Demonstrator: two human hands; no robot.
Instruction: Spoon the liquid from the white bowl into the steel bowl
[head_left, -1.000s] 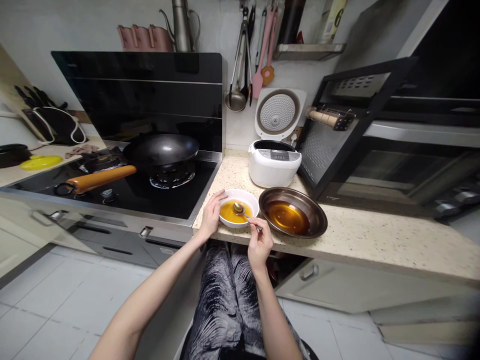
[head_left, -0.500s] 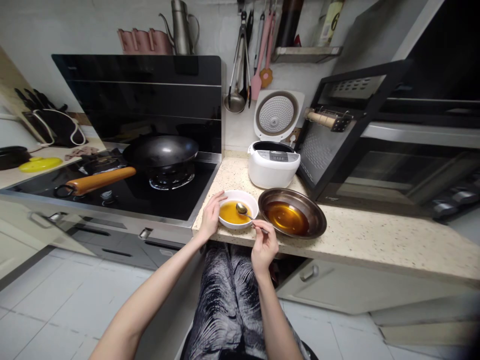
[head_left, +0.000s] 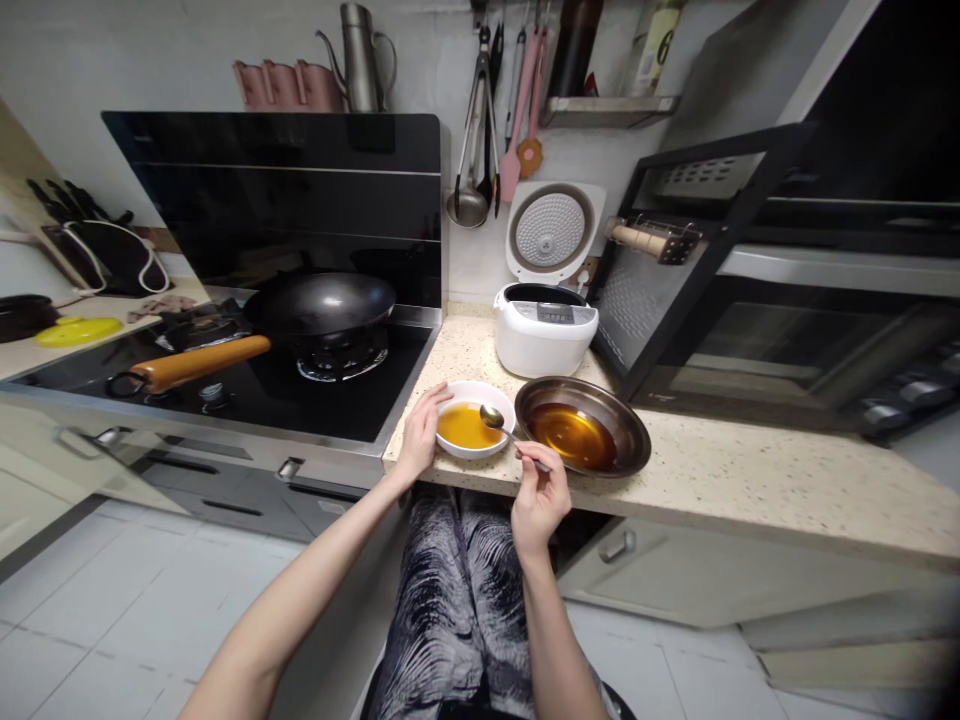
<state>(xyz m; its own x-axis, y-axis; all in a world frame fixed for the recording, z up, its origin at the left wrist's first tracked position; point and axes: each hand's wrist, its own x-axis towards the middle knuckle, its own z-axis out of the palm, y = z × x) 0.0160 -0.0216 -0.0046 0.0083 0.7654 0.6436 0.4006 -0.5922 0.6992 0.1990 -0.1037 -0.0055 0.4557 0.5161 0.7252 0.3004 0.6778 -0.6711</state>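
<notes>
A white bowl [head_left: 480, 452] of yellow-orange liquid stands near the counter's front edge. My left hand [head_left: 422, 432] grips its left side, fingers over the rim. In my right hand [head_left: 541, 495] is a metal spoon [head_left: 493, 417], pinched by the handle. The spoon's head is over the right part of the bowl, above the liquid, and its handle crosses the rim. Right beside the bowl sits a wide dark metal basin [head_left: 636, 440] with amber liquid in it, just beyond my right fingers.
Behind the bowls stands a white rice cooker [head_left: 546, 340] with its lid up. A black wok [head_left: 322, 305] with a wooden handle is on the gas stove [head_left: 345, 410] to the left. An oven [head_left: 795, 340] bounds the counter [head_left: 765, 480] at the back right.
My right hand has moved a little to the right, and the spoon's head has shifted right and up within the bowl. My left hand stays on the bowl.
</notes>
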